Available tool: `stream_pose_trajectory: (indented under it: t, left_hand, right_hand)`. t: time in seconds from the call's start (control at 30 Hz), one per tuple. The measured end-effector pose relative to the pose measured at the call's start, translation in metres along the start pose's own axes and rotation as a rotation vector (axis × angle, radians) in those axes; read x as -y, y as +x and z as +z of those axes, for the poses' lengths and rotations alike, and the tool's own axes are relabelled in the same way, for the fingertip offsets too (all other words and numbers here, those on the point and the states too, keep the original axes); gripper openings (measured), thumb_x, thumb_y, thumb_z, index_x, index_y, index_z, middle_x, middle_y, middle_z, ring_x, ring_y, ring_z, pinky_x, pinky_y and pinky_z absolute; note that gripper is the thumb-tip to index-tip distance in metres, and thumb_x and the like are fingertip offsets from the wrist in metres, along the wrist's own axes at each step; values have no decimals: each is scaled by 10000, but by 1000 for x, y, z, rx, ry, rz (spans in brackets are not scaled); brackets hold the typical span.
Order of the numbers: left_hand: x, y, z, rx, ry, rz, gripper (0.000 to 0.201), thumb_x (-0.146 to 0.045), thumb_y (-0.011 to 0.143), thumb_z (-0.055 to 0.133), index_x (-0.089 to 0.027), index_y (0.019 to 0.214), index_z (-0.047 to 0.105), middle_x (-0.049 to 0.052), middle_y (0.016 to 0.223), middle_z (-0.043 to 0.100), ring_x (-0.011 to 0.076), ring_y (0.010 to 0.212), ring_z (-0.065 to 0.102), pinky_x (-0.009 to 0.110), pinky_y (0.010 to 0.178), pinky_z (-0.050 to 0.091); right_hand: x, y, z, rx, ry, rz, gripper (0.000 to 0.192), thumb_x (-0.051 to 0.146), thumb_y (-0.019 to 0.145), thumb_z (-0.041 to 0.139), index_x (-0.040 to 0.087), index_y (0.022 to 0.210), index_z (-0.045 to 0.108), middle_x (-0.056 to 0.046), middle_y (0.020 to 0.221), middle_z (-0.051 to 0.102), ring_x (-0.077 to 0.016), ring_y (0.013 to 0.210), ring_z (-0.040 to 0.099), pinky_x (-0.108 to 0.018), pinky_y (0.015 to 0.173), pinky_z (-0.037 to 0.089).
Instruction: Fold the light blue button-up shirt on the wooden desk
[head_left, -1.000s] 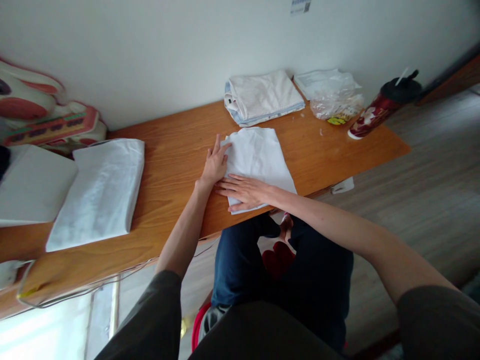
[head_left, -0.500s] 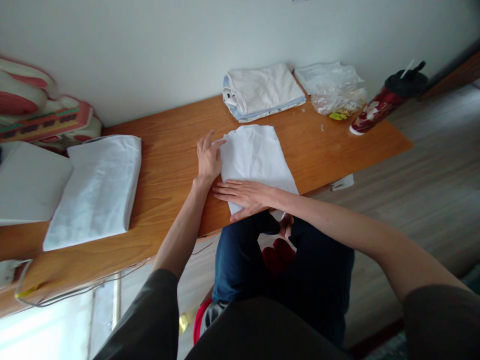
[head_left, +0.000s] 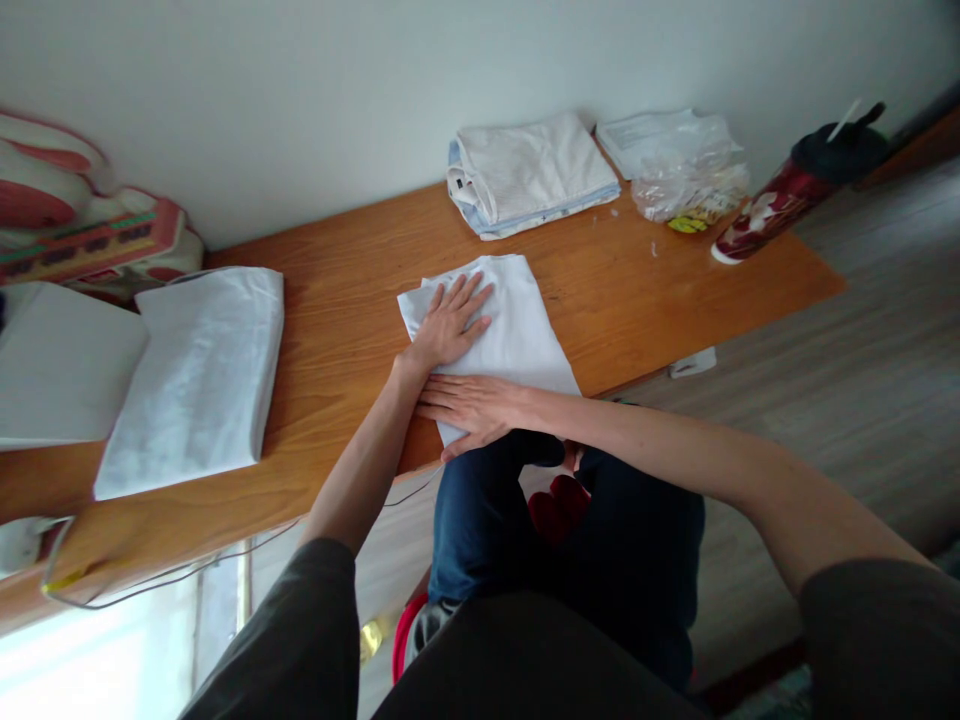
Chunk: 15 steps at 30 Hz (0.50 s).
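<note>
A folded white cloth [head_left: 517, 320] lies flat on the wooden desk [head_left: 337, 300] in front of me, its near end at the desk's front edge. My left hand [head_left: 450, 325] rests palm down on the cloth's upper left part, fingers spread. Below it, my right hand [head_left: 480, 408] lies flat across the cloth's near left part, fingers stretched out to the left, and the fingertips come close to my left wrist. Neither hand grips anything. Part of the cloth is hidden beneath both hands.
Folded white and light-blue garments [head_left: 532, 175] lie by the wall. A clear plastic bag [head_left: 690, 185] and a dark red tumbler [head_left: 780, 205] with a straw stand to the right. Leftward are another folded white cloth [head_left: 202, 380], a white box [head_left: 67, 365] and a pink-and-white object [head_left: 90, 235].
My left hand has moved from beside the cloth's left edge onto its top and spread flat. A corner of the cloth now extends farther left. My right hand has shifted slightly left.
</note>
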<state>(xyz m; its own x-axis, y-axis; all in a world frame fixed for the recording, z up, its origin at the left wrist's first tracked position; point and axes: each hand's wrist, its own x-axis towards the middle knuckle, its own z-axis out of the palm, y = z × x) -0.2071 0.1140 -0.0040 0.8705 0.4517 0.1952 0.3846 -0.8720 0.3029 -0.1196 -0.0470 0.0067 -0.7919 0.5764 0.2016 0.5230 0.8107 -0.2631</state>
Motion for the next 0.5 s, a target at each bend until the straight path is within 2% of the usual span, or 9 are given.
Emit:
stream_pose_trajectory:
  t: [0.1,0.23,0.33,0.4,0.5]
  left_hand:
    - [-3,1,-1,7,28,-14,665,-616,1118,325,-372,1736,288,-5,1841,199,309,1706,157,589,1384,85]
    - [-5,1,-2,19,37,-13,659,-607,1118,333,-375,1734,293,-8,1840,206,297,1701,183,569,1388,90]
    - [-6,1,-2,17,24,-12,649,-587,1116,356,-385,1730,300,-4,1837,220,297,1700,192,579,1386,96]
    - [-6,1,-3,12,12,-7,653,-577,1109,386,-391,1729,299,5,1834,227,307,1698,200,606,1380,105]
    - [-4,0,-6,13,0,12,660,-529,1094,447,-402,1725,303,2,1833,230,300,1698,202,608,1380,118]
  right_hand:
    - [5,-4,6,-18,-33,-3,897,659,1027,604,-6,1607,445,-282,1680,448,-387,1614,377,-514,1362,242]
    - [28,-4,8,-2,-7,-64,932,652,989,673,-16,1602,458,-297,1705,393,-397,1630,342,-520,1355,252]
    - [38,0,-7,24,132,-193,707,576,1043,640,62,1527,596,-215,1620,559,-311,1570,472,-422,1317,336]
    - [30,2,-25,-20,253,-200,515,493,1112,546,128,1450,683,-146,1500,689,-239,1470,591,-353,1245,423]
    - [-10,-5,-53,-181,309,-10,431,376,1159,435,148,1372,733,-122,1380,761,-226,1339,674,-386,1172,486]
